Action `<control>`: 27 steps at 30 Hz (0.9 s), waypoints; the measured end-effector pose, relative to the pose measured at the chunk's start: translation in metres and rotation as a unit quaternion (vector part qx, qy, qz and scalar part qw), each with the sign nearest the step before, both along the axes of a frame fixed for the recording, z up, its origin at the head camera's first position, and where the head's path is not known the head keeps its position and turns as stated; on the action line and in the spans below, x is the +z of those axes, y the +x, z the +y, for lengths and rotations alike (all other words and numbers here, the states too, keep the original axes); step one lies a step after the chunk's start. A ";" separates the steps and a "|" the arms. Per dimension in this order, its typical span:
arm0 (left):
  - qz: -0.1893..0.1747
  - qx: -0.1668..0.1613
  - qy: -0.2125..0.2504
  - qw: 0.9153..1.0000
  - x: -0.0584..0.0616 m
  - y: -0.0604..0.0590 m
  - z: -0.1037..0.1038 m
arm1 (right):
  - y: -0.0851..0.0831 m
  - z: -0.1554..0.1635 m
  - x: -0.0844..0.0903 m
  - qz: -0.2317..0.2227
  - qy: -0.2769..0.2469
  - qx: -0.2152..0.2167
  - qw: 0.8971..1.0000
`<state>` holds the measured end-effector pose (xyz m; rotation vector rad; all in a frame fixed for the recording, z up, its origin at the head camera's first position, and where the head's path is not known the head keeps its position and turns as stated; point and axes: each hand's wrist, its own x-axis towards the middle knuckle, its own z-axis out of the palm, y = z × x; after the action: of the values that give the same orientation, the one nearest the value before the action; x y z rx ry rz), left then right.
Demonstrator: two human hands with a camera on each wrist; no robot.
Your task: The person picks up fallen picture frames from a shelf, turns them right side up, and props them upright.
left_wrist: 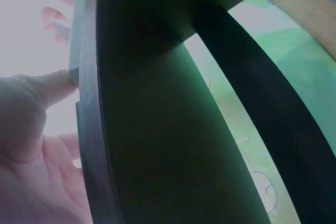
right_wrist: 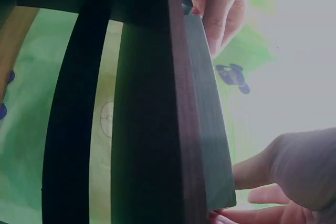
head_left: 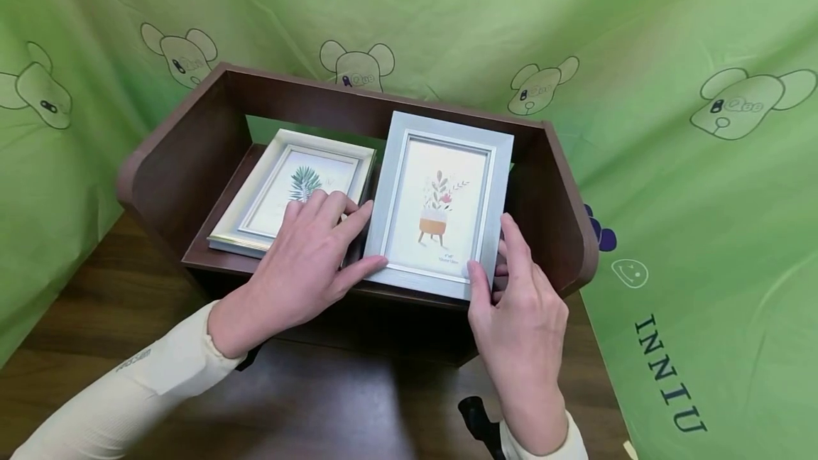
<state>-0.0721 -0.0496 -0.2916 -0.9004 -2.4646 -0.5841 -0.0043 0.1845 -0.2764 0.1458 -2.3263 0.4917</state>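
A pale blue-grey picture frame (head_left: 441, 285) with a potted-flower print lies face up on the right part of a dark brown wooden shelf unit (head_left: 192, 254). My right hand (head_left: 524, 318) grips its lower right corner, thumb on the front and fingers along the side. My left hand (head_left: 307, 254) touches its lower left side with thumb and index finger. The other left fingers reach over a silvery-cream picture frame (head_left: 246, 190) with a green leaf print, hiding part of it. In the right wrist view, the blue-grey frame's edge (right_wrist: 212, 124) overhangs the shelf's front edge.
Raised side panels (head_left: 175, 155) and a back rail (head_left: 307, 94) border the shelf top, with a gap below the rail. Green printed curtains (head_left: 447, 13) hang behind and at both sides. Below lies a brown wood-look floor (head_left: 128, 297).
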 end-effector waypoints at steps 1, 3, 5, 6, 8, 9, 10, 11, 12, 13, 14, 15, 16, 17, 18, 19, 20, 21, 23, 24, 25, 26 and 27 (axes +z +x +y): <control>-0.006 -0.002 0.002 1.000 0.000 0.000 0.000 | 0.000 0.000 -0.001 0.005 -0.004 0.000 1.000; -0.020 -0.006 0.010 1.000 0.001 0.000 -0.001 | -0.001 0.000 -0.003 0.015 -0.010 -0.001 1.000; -0.033 -0.010 0.020 0.999 0.002 0.000 -0.001 | -0.002 -0.001 -0.005 0.030 -0.018 -0.001 0.999; -0.036 -0.013 0.026 0.999 0.002 0.000 -0.001 | -0.002 -0.001 -0.007 0.040 -0.020 -0.001 0.999; -0.040 -0.019 0.043 0.998 0.003 -0.001 -0.001 | -0.003 -0.001 -0.010 0.062 -0.022 0.001 0.998; -0.042 -0.023 0.053 0.997 0.003 -0.002 -0.001 | -0.004 -0.001 -0.012 0.075 -0.025 0.003 0.997; -0.044 -0.028 0.063 0.997 0.004 -0.002 -0.002 | -0.004 -0.001 -0.013 0.087 -0.026 0.004 0.996; -0.044 -0.032 0.071 0.996 0.004 -0.002 -0.002 | -0.004 -0.001 -0.015 0.099 -0.028 0.007 0.995; -0.046 -0.035 0.079 0.995 0.004 -0.003 -0.002 | -0.005 -0.001 -0.017 0.113 -0.030 0.010 0.993; -0.048 -0.038 0.086 0.994 0.005 -0.003 -0.002 | -0.005 -0.002 -0.019 0.125 -0.036 0.012 0.991; -0.052 -0.041 0.090 0.994 0.005 -0.003 -0.002 | -0.006 -0.002 -0.021 0.137 -0.043 0.016 0.989; -0.056 -0.043 0.093 0.993 0.006 -0.003 -0.002 | -0.006 -0.002 -0.023 0.150 -0.050 0.019 0.987; -0.060 -0.043 0.095 0.993 0.006 -0.003 -0.002 | -0.007 -0.002 -0.025 0.161 -0.058 0.023 0.985; -0.064 -0.041 0.095 0.993 0.006 -0.003 -0.002 | -0.007 -0.003 -0.026 0.173 -0.066 0.027 0.982; -0.070 -0.040 0.097 0.992 0.007 -0.003 -0.002 | -0.008 -0.003 -0.028 0.185 -0.073 0.030 0.980; -0.074 -0.038 0.097 0.992 0.007 -0.003 -0.002 | -0.009 -0.003 -0.029 0.196 -0.079 0.032 0.977; -0.079 -0.037 0.099 0.991 0.008 -0.003 -0.002 | -0.009 -0.004 -0.031 0.205 -0.084 0.034 0.975; -0.082 -0.036 0.101 0.991 0.008 -0.003 -0.002 | -0.009 -0.005 -0.032 0.213 -0.088 0.035 0.972; -0.081 -0.035 0.105 0.991 0.008 -0.003 -0.003 | -0.010 -0.006 -0.033 0.226 -0.093 0.037 0.969; -0.078 -0.037 0.109 0.990 0.008 -0.003 -0.003 | -0.010 -0.006 -0.034 0.229 -0.095 0.038 0.968; -0.074 -0.040 0.112 0.990 0.008 -0.004 -0.003 | -0.010 -0.006 -0.034 0.229 -0.098 0.039 0.968; -0.069 -0.044 0.116 0.990 0.007 -0.004 -0.003 | -0.009 -0.007 -0.034 0.228 -0.101 0.039 0.968; -0.065 -0.049 0.121 0.989 0.007 -0.004 -0.003 | -0.009 -0.007 -0.033 0.226 -0.103 0.039 0.968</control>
<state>-0.0763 -0.0523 -0.2848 -0.9136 -2.4033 -0.9819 -0.0137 0.1777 -0.3096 0.2252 -1.8181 0.6621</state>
